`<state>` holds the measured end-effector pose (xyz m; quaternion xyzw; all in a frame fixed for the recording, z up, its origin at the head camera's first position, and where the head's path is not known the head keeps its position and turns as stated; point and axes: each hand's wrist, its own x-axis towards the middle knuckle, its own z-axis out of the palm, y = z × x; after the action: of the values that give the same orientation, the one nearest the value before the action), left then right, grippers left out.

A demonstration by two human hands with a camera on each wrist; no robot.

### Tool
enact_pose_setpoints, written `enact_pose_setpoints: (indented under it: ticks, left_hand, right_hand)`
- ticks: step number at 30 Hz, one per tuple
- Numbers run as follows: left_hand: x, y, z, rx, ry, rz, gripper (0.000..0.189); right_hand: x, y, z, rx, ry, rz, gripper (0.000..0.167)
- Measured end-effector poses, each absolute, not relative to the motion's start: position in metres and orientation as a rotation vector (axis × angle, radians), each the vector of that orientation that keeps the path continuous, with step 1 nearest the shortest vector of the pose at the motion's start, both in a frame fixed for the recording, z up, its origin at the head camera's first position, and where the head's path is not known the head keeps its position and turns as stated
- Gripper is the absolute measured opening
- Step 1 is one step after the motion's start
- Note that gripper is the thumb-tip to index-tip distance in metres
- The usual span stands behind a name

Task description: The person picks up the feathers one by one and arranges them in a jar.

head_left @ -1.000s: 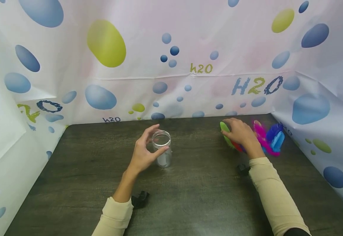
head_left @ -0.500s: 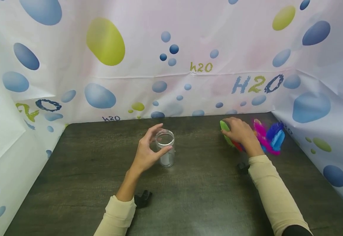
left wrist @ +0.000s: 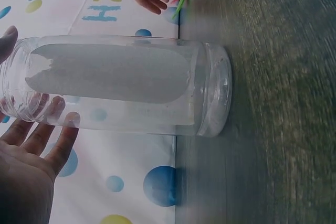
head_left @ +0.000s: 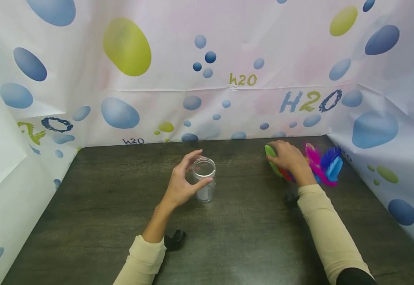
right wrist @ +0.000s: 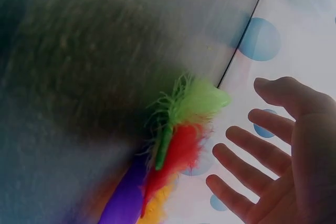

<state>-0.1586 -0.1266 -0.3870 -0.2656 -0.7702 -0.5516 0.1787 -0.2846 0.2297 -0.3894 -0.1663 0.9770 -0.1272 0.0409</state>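
Observation:
A clear jar (head_left: 205, 194) without a lid stands upright on the dark table. My left hand (head_left: 180, 185) grips it near the top, thumb on the near side and fingers round the back. A torn whitish label (left wrist: 110, 72) runs along the jar's side in the left wrist view. At the back right my right hand (head_left: 288, 158) is over a bunch of coloured feathers. Its fingers are spread and hold nothing in the right wrist view, beside a green feather (right wrist: 197, 103) and a red feather (right wrist: 181, 145). A purple feather (right wrist: 123, 198) and a yellow feather (right wrist: 157, 205) lie below them.
Right of the right hand lie a pink feather (head_left: 315, 160), a dark blue feather (head_left: 329, 157) and a light blue feather (head_left: 334, 170). A white sheet (head_left: 171, 31) printed with blue and green spots walls the dark table (head_left: 242, 237) at the back and sides.
My left hand and the jar have shifted a little to the right along the table. My right hand stays nearly in place at the feathers.

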Motion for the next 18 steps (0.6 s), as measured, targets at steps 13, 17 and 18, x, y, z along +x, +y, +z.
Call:
enact_pose_setpoints:
  ticks: [13, 17, 18]
  left_hand:
    - [-0.1586, -0.1205, -0.3855, -0.766, -2.190, -1.561, 0.078]
    - [-0.1578, -0.1172, -0.3861, -0.768, -2.190, -1.572, 0.078]
    - [-0.1575, -0.1165, -0.3863, -0.771, -2.187, -1.578, 0.078]
  right_hand:
    - [-0.2918, 0.2276, -0.3864, -0.513, 2.976, -0.388, 0.057]
    - [-0.2926, 0.2257, -0.3856, -0.504, 2.966, -0.399, 0.057]
    - [-0.2928, 0.2252, -0.3854, -0.501, 2.962, -0.403, 0.057]
